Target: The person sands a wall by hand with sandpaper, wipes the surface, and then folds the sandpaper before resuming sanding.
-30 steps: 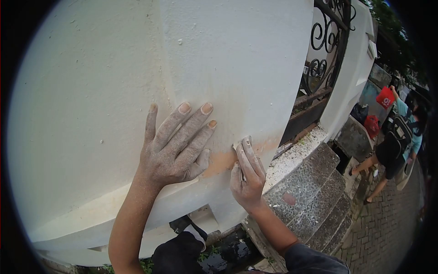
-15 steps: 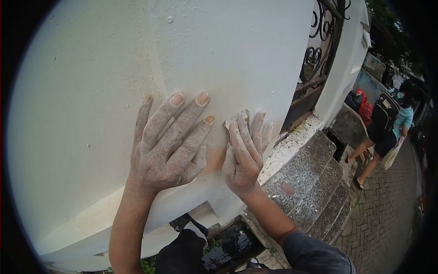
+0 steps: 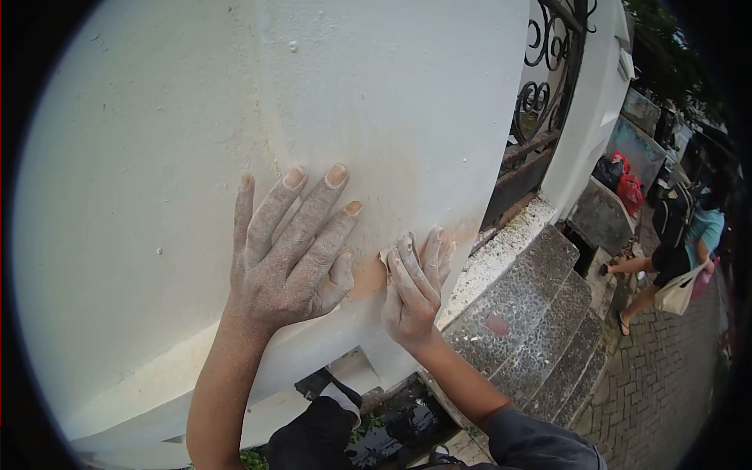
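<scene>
My left hand (image 3: 290,258) lies flat against the white wall (image 3: 180,188), fingers spread and coated in pale dust. It holds nothing. To its right, my right hand (image 3: 413,294) presses on the wall near its outer corner, fingers bent and close together. Under those fingers a pale edge shows of what looks like folded sandpaper (image 3: 385,254); the rest of it is hidden. Between the hands a tan patch (image 3: 366,276) shows on the wall, with a brownish smudge above it.
A black scrollwork gate (image 3: 540,94) stands right of the wall, above stone steps (image 3: 521,313). A drain with dark water (image 3: 399,427) runs below. On the paved lane (image 3: 634,392) a person (image 3: 701,227) walks with bags; red and black bags (image 3: 627,184) sit beyond.
My right hand has slid down the wall, its fingers bending more. My left hand stays nearly in place. The person on the lane has moved to the right.
</scene>
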A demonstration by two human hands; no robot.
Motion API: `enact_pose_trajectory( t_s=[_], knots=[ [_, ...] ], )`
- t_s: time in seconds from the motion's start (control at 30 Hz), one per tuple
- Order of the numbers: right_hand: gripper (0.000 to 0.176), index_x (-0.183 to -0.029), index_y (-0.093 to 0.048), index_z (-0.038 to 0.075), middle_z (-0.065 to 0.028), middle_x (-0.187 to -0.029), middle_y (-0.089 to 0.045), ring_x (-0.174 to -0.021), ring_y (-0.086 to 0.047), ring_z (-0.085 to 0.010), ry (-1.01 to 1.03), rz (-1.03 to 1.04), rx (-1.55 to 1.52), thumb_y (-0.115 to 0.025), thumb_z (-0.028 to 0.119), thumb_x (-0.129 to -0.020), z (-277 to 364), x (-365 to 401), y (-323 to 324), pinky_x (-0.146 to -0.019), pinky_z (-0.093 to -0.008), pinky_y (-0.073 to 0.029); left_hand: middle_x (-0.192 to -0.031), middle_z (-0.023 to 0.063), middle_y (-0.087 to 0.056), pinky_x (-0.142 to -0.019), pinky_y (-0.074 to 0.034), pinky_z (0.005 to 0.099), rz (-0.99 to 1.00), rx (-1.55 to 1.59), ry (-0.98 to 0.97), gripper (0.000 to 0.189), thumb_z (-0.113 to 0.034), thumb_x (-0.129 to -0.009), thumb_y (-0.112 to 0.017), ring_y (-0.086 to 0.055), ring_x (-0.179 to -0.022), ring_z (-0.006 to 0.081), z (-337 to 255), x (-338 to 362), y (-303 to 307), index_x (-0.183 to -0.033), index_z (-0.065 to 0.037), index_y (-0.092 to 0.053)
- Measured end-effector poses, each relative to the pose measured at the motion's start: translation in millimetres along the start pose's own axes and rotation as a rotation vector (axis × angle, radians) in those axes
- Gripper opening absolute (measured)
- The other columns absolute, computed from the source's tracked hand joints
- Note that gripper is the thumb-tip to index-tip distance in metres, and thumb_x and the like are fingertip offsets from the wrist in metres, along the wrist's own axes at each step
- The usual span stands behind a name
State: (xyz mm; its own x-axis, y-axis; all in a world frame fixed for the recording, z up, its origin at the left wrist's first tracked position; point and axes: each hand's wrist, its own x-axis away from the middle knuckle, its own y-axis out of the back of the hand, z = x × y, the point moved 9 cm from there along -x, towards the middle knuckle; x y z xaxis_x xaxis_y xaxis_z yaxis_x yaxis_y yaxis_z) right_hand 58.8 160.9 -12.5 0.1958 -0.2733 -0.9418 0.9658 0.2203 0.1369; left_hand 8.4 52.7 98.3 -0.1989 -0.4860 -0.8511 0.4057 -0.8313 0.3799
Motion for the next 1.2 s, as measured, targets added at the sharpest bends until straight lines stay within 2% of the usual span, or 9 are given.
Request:
enact_pose_trajectory(
  t_s=[0.13,0.37,0.47,0.57,0.67,0.87,0.97,1.03,1.2],
  knots=[
    [0.028,-0.102,-0.063,0.005,-0.0087,-0.119,-0.054,-0.127,-0.023,-0.042,0.018,-0.128,-0.084,-0.055,0.001,-0.075,16.6,-78.6,15.0,-0.1,-0.0575,0.003,-0.126,-0.0017,-0.048,-0.108,-0.015,0.0465,-0.018,0.035,0.025,0.028,-0.017,-0.071,-0.056,-0.03,-0.125,0.019,0.7,-0.3,-3.9,-0.098,-0.021,-0.061],
    [0.027,-0.101,-0.062,0.002,-0.0096,-0.119,-0.054,-0.126,-0.024,-0.0421,-0.018,-0.003,0.006,-0.054,0.0,-0.075,-4.7,-3.6,0.1,-0.1,-0.0571,0.003,-0.126,-0.0052,-0.048,-0.109,-0.016,0.0451,0.003,0.056,0.024,0.031,-0.015,-0.069,-0.058,-0.029,-0.126,0.0176,0.5,-0.3,-4.1,-0.098,-0.023,-0.06],
    [0.027,-0.101,-0.062,0.002,-0.0097,-0.118,-0.055,-0.127,-0.024,-0.0421,0.032,-0.096,-0.023,-0.054,0.001,-0.075,13.3,-74.5,14.1,-0.101,-0.0569,0.001,-0.126,0.0079,-0.047,-0.106,-0.017,0.0494,-0.027,-0.032,-0.116,0.027,-0.021,-0.072,-0.055,-0.025,-0.127,0.0283,-6.0,-2.1,-3.9,-0.098,-0.015,-0.06],
    [0.029,-0.103,-0.062,0.003,-0.0091,-0.118,-0.055,-0.126,-0.024,-0.0424,0.046,-0.098,-0.042,-0.054,0.001,-0.075,8.1,-54.8,8.5,-0.101,-0.057,0.001,-0.126,0.0077,-0.048,-0.106,-0.017,0.0494,-0.045,-0.049,-0.116,0.026,-0.023,-0.073,-0.056,-0.025,-0.127,0.0282,-4.7,-0.2,-3.0,-0.097,-0.015,-0.061],
    [0.031,-0.105,-0.061,0.004,-0.009,-0.118,-0.055,-0.126,-0.024,-0.0422,0.035,-0.008,-0.032,-0.054,0.0,-0.075,-1.8,-1.8,2.2,-0.101,-0.0572,0.0,-0.126,-0.0056,-0.048,-0.109,-0.014,0.0456,-0.017,0.024,0.017,0.03,-0.02,-0.07,-0.058,-0.03,-0.126,0.0177,1.4,1.1,-3.9,-0.1,-0.024,-0.06],
    [0.026,-0.1,-0.063,0.004,-0.0104,-0.112,-0.058,-0.125,-0.028,-0.0412,0.079,-0.086,0.004,-0.055,0.0,-0.075,19.2,-76.1,17.3,-0.101,-0.0573,-0.001,-0.131,-0.0012,-0.043,-0.109,-0.013,0.0462,-0.06,0.02,0.065,0.031,-0.025,-0.072,-0.058,-0.027,-0.127,0.0217,6.3,-1.5,-2.3,-0.104,-0.026,-0.058],
    [0.026,-0.1,-0.063,0.005,-0.0105,-0.108,-0.06,-0.123,-0.031,-0.0416,0.054,-0.078,-0.026,-0.055,0.0,-0.075,5.7,-39.9,9.2,-0.101,-0.0566,-0.001,-0.134,0.0181,-0.035,-0.105,-0.017,0.0498,-0.062,-0.041,-0.088,0.034,-0.027,-0.071,-0.056,-0.022,-0.128,0.033,0.4,-0.5,-2.0,-0.103,-0.014,-0.059],
    [0.027,-0.101,-0.063,0.005,-0.0105,-0.107,-0.061,-0.122,-0.033,-0.0422,0.017,-0.018,-0.025,-0.054,0.0,-0.076,-13.1,15.1,-0.4,-0.101,-0.0561,0.0,-0.134,0.018,-0.035,-0.105,-0.018,0.0497,-0.073,-0.025,-0.091,0.034,-0.026,-0.071,-0.056,-0.023,-0.128,0.0333,0.7,0.4,-2.1,-0.102,-0.015,-0.059],
    [0.029,-0.105,-0.059,0.002,-0.0119,-0.109,-0.059,-0.121,-0.035,-0.0412,0.172,-0.198,-0.02,-0.053,-0.001,-0.077,18.8,-75.7,21.5,-0.1,-0.0578,-0.002,-0.134,0.0171,-0.035,-0.105,-0.021,0.0481,-0.08,-0.02,-0.086,0.034,-0.026,-0.069,-0.058,-0.023,-0.127,0.034,0.3,-2.4,-3.0,-0.101,-0.016,-0.059]
  ],
)
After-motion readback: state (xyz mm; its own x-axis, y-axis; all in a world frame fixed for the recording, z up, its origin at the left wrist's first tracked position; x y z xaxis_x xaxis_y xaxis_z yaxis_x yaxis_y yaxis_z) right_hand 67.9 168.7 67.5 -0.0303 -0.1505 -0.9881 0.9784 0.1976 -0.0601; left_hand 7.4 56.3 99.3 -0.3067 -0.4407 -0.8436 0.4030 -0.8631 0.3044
